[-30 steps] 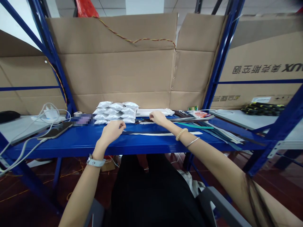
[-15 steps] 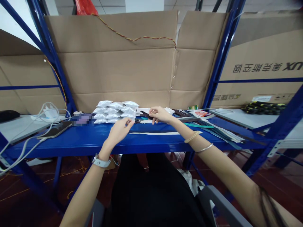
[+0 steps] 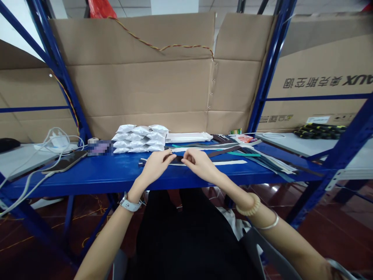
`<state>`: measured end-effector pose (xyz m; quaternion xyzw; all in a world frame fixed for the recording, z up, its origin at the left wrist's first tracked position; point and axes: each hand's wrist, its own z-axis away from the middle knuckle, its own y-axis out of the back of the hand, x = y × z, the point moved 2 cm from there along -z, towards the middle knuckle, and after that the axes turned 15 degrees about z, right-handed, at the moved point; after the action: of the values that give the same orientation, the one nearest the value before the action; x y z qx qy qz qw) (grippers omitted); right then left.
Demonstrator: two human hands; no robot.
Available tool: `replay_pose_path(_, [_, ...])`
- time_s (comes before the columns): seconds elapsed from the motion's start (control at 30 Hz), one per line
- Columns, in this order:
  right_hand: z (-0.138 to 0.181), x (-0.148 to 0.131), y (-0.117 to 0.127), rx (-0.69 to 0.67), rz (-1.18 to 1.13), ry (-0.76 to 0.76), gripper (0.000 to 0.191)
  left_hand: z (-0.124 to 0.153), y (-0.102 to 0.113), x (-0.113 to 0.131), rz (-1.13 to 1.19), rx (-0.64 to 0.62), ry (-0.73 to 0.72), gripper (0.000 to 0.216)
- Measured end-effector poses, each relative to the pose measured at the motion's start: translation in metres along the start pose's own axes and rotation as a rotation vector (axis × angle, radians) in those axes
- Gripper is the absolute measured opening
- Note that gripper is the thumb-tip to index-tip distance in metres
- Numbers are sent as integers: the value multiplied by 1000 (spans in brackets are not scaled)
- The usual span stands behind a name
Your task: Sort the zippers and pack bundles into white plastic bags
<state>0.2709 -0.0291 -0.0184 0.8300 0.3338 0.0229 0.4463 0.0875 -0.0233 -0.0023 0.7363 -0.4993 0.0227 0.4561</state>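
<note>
My left hand [image 3: 157,166] and my right hand [image 3: 201,165] are close together above the front of the blue shelf, each closed in a pinch. Between their fingertips runs a short stretch of dark strip [image 3: 178,158], gripped from both sides. A dark end [image 3: 142,162] shows just left of my left hand; I cannot tell whether it belongs to the same strip. Beneath my hands a cream strip [image 3: 233,162] lies along the shelf. The fingers hide most of what they grip.
Stacked white packets [image 3: 138,139] stand behind my left hand, beside a flat white item [image 3: 189,137]. Loose strips [image 3: 271,159] in several colours spread to the right. A phone [image 3: 65,161] with white cables lies left. Cardboard [image 3: 140,85] walls the back; blue posts [image 3: 266,70] flank it.
My right hand has come down and nearer, bringing the dark strip in front of me. My left hand has moved slightly right to meet it and now pinches the strip too.
</note>
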Motion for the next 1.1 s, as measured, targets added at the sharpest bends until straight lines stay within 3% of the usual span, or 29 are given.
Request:
replay_pose_path(0.1, [13,-2,-5,-144,-99,6,22,3,-7,10,3,-89,-40,30])
replay_pose_path(0.23, [18,1,-9,-163,-217,-4,26,6,-14,20,31,-170,-82,29])
replay_pose_path(0.53, [14,1,-16,-122,-375,-66,18,3,-16,14,-4,-152,-94,29])
replay_pose_path(0.7, [12,5,-21,-173,-499,-112,16,2,-14,13,-69,-149,-93,30])
replay_pose_path(0.77, [12,5,-19,-136,-449,-98,17,3,-13,15,-109,-155,-98,30])
replay_pose_path(0.93, [12,0,-6,47,-52,-3,22,3,-6,18,-203,-183,-105,32])
replay_pose_path(1.1, [9,19,10,134,209,-107,22,1,25,6,-281,-87,-65,35])
